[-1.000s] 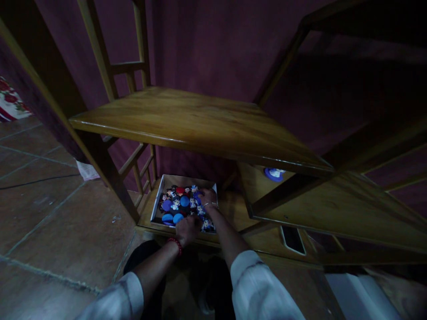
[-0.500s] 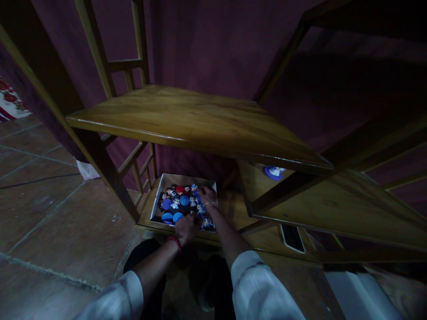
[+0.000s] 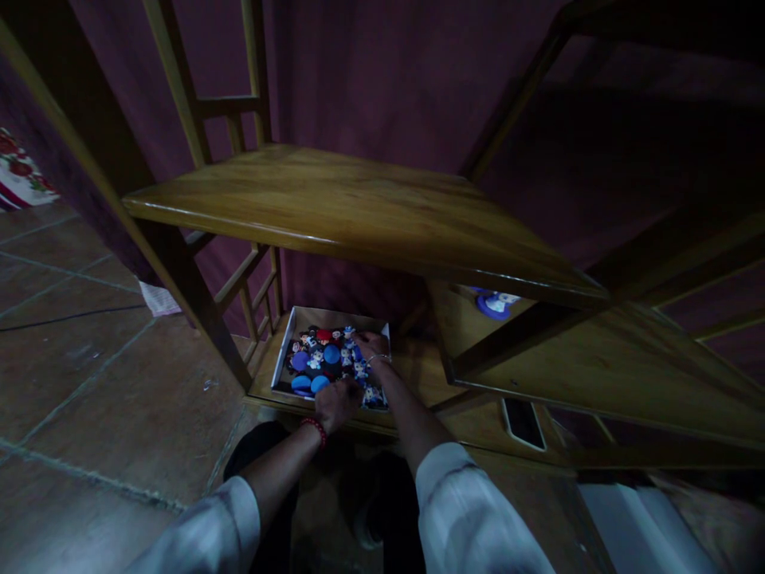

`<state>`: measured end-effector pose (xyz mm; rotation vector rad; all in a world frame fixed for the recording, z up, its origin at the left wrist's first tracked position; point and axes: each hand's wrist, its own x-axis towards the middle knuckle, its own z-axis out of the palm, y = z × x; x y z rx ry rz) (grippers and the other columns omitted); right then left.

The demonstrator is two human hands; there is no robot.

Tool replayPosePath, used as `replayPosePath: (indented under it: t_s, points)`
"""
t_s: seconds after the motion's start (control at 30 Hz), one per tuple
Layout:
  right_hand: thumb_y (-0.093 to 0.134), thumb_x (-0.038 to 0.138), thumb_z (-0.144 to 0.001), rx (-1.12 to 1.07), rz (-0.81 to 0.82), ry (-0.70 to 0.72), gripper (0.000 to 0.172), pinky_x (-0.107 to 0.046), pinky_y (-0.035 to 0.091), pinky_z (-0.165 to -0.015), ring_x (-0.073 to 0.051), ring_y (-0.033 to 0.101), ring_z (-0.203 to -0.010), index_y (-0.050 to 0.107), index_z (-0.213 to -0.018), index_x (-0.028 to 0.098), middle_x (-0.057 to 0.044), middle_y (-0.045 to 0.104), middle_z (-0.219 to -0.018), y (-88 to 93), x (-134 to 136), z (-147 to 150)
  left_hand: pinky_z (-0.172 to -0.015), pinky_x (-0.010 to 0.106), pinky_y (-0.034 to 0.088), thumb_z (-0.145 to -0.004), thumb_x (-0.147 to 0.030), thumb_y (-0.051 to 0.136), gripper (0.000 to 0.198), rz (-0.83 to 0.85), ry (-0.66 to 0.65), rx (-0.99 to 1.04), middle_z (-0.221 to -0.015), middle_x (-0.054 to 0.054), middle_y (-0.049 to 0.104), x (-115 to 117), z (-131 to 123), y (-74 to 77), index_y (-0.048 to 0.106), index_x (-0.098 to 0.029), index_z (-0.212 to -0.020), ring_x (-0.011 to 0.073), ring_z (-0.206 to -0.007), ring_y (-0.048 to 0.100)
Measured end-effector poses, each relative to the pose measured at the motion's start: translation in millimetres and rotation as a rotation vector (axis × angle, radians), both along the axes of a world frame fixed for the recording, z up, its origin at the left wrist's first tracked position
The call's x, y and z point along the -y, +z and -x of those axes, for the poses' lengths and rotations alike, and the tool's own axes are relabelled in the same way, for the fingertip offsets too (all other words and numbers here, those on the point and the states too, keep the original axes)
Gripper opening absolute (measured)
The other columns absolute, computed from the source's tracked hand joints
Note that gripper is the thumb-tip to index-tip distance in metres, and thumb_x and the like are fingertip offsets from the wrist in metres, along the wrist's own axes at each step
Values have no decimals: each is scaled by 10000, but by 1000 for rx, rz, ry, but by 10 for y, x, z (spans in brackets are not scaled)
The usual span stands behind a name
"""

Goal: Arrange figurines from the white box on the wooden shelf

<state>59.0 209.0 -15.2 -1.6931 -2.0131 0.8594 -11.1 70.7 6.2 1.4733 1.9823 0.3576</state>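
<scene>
A shallow white-edged box (image 3: pixel 282 355) on the low wooden shelf holds several small figurines (image 3: pixel 315 360) with dark hair and blue, white or red parts, some with round blue bases (image 3: pixel 320 383). My left hand (image 3: pixel 338 401), with a red bead bracelet at the wrist, is closed over the box's front edge; what its fingers hold is hidden. At the box's right side my right hand (image 3: pixel 373 346), wearing a thin light bracelet, reaches in with fingers bent together at a small figurine (image 3: pixel 349 332) near the back. The dim light blurs the exact grip.
A wooden shelf board (image 3: pixel 358 199) runs above the box, with upright posts on the left. To the right, a figurine on a purple-blue base (image 3: pixel 495 304) stands on another shelf, and a phone (image 3: pixel 523 423) lies lower down. A dark cable (image 3: pixel 72 317) crosses the tiled floor.
Both hands stay at the box with only slight finger movement. The view has shifted a little; the figurines look much the same.
</scene>
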Motion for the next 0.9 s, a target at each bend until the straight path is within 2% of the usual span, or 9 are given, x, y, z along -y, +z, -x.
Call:
replayPosePath:
  t_s: [0.17,0.33,0.53,0.7,0.9]
  points:
    - [458,538,-703,-4,11,-3,408,-215,406,-550,-136,551,-611,644,-697,176,-45,644,-686,58,-7,-9,-614,225,396,-791,-402,387,296,12,6,7,-893,37,655,5,13,27,609,-258,-922,168,-800,599]
    - [528,479,-678,-8,25,30,373,-217,327,-490,-96,418,-502,591,-571,127,-9,515,-500,119,2,-29,-675,215,393,-805,-277,388,248,-78,83,31,-892,60,649,-21,45,-53,605,-193,-888,151,-830,591]
    - [501,531,-658,0,59,104,432,-214,256,-455,-75,327,-488,566,-553,117,41,372,-449,160,38,-84,-766,213,390,-802,-194,378,339,-227,251,103,-1028,95,600,-93,49,-107,471,-126,-1121,151,-930,558]
    - [506,534,-645,25,94,202,433,-203,268,-459,-79,364,-498,619,-602,118,41,413,-469,213,108,-123,-790,219,389,-800,-196,390,406,-220,298,129,-1046,101,592,-162,54,-110,405,-133,-1201,153,-952,549]
    - [522,540,-644,105,41,323,418,-191,310,-500,-95,464,-550,681,-697,157,19,561,-547,251,183,-140,-788,217,384,-798,-252,430,362,-152,291,147,-1046,85,605,-209,74,-149,476,-160,-1145,154,-952,555]
